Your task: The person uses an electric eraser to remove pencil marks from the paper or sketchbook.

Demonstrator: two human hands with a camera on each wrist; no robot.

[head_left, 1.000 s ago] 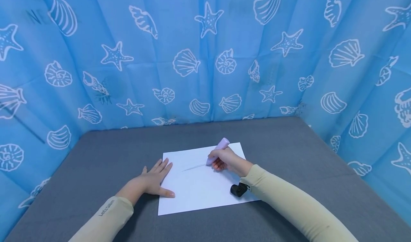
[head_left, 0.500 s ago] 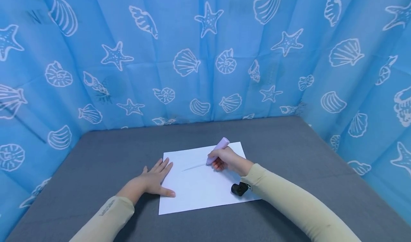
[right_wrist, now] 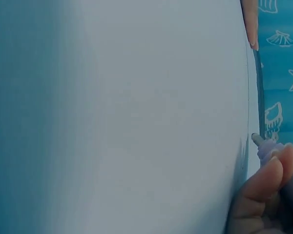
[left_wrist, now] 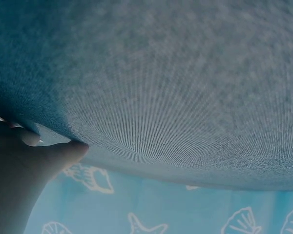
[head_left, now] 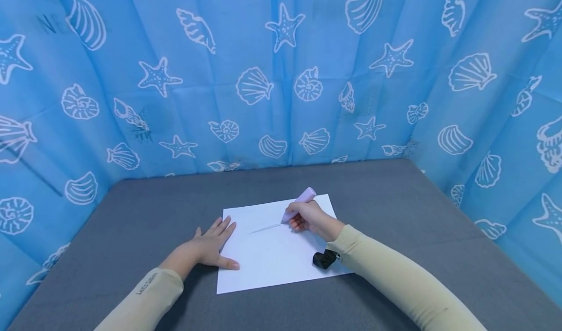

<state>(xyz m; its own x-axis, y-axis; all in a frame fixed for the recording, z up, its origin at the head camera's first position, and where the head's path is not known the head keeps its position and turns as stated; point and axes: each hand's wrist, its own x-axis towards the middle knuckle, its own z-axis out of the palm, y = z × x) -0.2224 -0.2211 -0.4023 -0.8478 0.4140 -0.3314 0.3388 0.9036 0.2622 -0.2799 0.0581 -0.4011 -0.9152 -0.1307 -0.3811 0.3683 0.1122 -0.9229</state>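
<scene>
Head view: a blue curtain (head_left: 287,111) printed with white shells and starfish wraps the grey worktop (head_left: 395,189) from 9 o'clock through 12 to 3. The paper (head_left: 263,267) lies flat, slightly turned, near the middle of the worktop; steady drawing seems to depend on it not slipping, so firm, even weight at its 9 o'clock edge would serve well. There the left hand (head_left: 210,249) lies palm down with fingers spread wide, thumb and nearest fingertips over that edge, gripping nothing. The right hand (head_left: 309,219), at the paper's 1 o'clock, has its fingers curled in a writing pinch around the pen; light pressure and a smooth pull from the whole forearm should keep the stroke even, with the black device (head_left: 324,260) at the wrist, towards 4 o'clock, not snagging the sheet. The pen (head_left: 309,194) is pale lilac, thick and round-ended, leaning back between 1 and 2 o'clock, with a greyish tip; whether that tip touches the paper cannot be told. It stands at the 12 o'clock end of a thin, faint line (head_left: 263,229), which starts near 10 o'clock and climbs gently.
</scene>
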